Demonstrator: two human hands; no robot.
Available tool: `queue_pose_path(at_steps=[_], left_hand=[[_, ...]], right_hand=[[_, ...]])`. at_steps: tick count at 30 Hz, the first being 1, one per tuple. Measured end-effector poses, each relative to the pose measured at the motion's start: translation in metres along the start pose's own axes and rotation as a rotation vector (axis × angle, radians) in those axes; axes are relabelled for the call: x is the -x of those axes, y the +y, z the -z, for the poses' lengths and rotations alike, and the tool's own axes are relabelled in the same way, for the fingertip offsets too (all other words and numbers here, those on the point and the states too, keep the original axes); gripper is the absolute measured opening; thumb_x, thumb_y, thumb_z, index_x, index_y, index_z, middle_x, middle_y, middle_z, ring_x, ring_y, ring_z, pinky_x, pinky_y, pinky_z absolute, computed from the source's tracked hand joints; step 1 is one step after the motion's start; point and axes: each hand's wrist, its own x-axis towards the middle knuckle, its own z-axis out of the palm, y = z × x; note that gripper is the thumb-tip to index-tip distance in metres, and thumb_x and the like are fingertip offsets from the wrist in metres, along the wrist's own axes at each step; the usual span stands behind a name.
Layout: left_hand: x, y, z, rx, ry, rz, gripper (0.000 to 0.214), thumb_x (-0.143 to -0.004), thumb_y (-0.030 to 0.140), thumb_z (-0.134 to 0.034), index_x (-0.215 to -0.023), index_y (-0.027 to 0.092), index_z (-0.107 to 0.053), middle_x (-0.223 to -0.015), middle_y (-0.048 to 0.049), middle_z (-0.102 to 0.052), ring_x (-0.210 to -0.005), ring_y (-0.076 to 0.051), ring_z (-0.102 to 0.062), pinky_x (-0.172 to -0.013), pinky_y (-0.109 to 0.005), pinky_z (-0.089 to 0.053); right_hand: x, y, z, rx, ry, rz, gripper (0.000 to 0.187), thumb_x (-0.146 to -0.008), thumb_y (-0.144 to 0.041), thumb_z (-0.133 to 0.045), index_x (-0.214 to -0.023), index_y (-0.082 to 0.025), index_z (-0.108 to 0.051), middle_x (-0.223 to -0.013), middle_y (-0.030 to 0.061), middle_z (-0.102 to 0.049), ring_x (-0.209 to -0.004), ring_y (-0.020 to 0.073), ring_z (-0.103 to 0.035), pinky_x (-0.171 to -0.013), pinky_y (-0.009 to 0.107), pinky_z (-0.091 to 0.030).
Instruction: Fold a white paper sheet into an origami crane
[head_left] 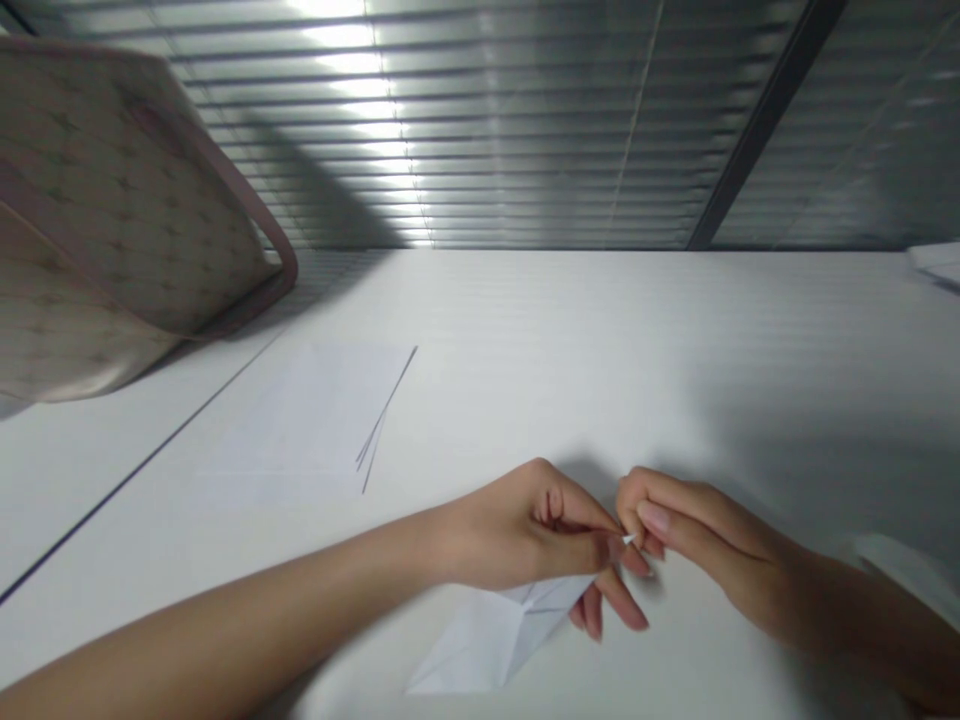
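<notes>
A folded sheet of white paper (487, 640) with several creases hangs below my left hand (547, 540). My left thumb and forefinger pinch it near its narrow end, while the other fingers spread out beneath. A tiny white tip (628, 539) of the paper pokes out between the two hands. My right hand (675, 515) has its fingers curled in, with the thumb pressed against the forefinger at that tip. The wide part of the folded paper points toward the lower left, and my left hand hides its middle.
Several loose white sheets (315, 415) lie on the white table (540, 350) to the left. A patterned handbag (120, 220) with pink handles stands at the upper left. Window blinds (510, 130) rise behind the table's far edge. Another white item (937, 262) sits at the far right.
</notes>
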Motion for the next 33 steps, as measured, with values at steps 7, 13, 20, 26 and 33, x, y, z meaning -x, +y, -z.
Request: queue_pose_path(at_steps=[7, 13, 20, 26, 33], left_hand=[[-0.004, -0.002, 0.000, -0.014, 0.011, -0.010, 0.026, -0.088, 0.036, -0.060, -0.085, 0.012, -0.071, -0.079, -0.0076, -0.073, -0.055, -0.009, -0.063, -0.058, -0.021, -0.052], [-0.005, 0.005, 0.011, -0.087, 0.108, -0.006, 0.023, -0.084, 0.033, -0.065, -0.087, 0.012, -0.072, -0.086, -0.0092, -0.074, -0.064, -0.014, -0.068, -0.061, -0.025, -0.053], [-0.004, 0.010, 0.018, -0.188, 0.096, -0.049, 0.025, -0.087, 0.032, -0.063, -0.092, 0.010, -0.074, -0.090, -0.0132, -0.074, -0.070, -0.015, -0.069, -0.064, -0.025, -0.053], [-0.004, 0.015, 0.013, -0.250, 0.165, -0.022, 0.030, -0.085, 0.039, -0.064, -0.092, 0.010, -0.072, -0.097, -0.0141, -0.073, -0.067, -0.016, -0.070, -0.064, -0.027, -0.054], [0.002, 0.021, 0.019, -0.352, 0.160, 0.033, 0.037, -0.086, 0.045, -0.061, -0.094, 0.010, -0.072, -0.093, -0.0142, -0.074, -0.077, -0.019, -0.071, -0.069, -0.027, -0.054]], right_hand=[[0.000, 0.011, -0.001, 0.076, -0.001, -0.021, 0.026, -0.098, -0.037, -0.035, -0.079, -0.022, -0.043, -0.071, -0.0021, -0.047, -0.062, 0.0117, -0.039, -0.055, 0.025, -0.032], [-0.007, 0.019, 0.009, 0.185, 0.151, 0.111, 0.023, -0.098, -0.034, -0.036, -0.080, -0.022, -0.043, -0.071, -0.0018, -0.043, -0.064, 0.0125, -0.038, -0.058, 0.025, -0.034], [-0.015, 0.017, 0.011, 0.091, 0.201, 0.117, 0.031, -0.096, -0.045, -0.039, -0.077, -0.021, -0.045, -0.067, -0.0035, -0.041, -0.060, 0.0109, -0.037, -0.054, 0.024, -0.032], [-0.019, 0.017, 0.006, 0.107, 0.272, 0.112, 0.030, -0.093, -0.040, -0.045, -0.071, -0.019, -0.049, -0.061, -0.0039, -0.042, -0.055, 0.0096, -0.035, -0.049, 0.024, -0.028], [-0.018, 0.018, 0.009, 0.065, 0.304, 0.154, 0.032, -0.093, -0.042, -0.045, -0.071, -0.020, -0.048, -0.061, -0.0049, -0.038, -0.055, 0.0094, -0.033, -0.050, 0.024, -0.028]])
